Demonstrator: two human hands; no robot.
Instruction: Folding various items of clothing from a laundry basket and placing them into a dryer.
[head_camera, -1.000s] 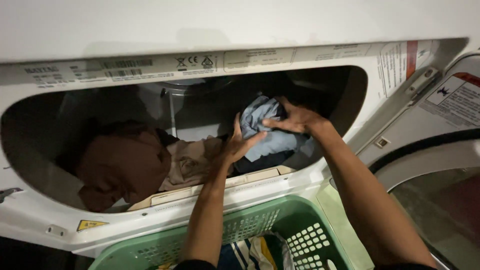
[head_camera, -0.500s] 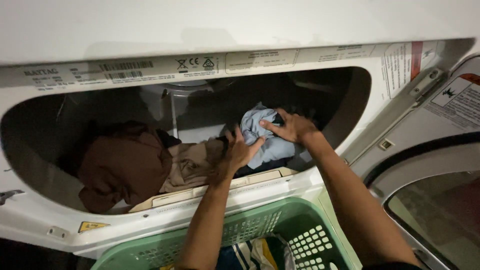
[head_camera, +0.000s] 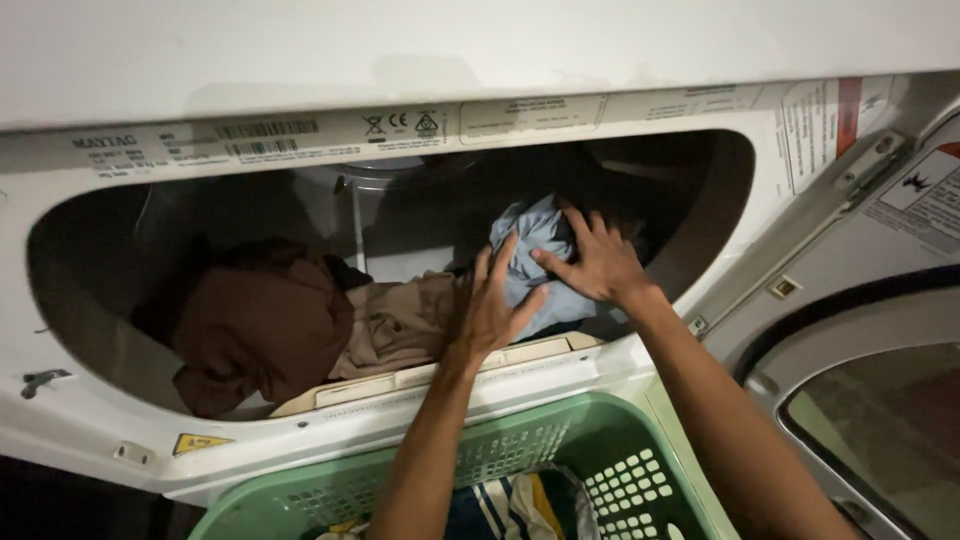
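Note:
Both of my hands reach into the opening of a white dryer (head_camera: 500, 60). My right hand (head_camera: 592, 262) grips a light blue cloth (head_camera: 535, 240) at the right of the drum. Next to it, my left hand (head_camera: 490, 305) presses its spread fingers against the same blue cloth from the left. A brown garment (head_camera: 260, 325) lies at the left of the drum, and a tan garment (head_camera: 400, 325) sits beside it, just left of my left hand.
A green plastic laundry basket (head_camera: 600, 430) stands below the opening, with striped and yellow clothes (head_camera: 520, 505) in it. The open dryer door with its dark window (head_camera: 880, 430) hangs at the right. The dryer's front rim (head_camera: 380, 395) runs between drum and basket.
My right hand has drawn the blue cloth a little down and toward the opening. My left hand has shifted right onto the cloth. The camera has moved slightly.

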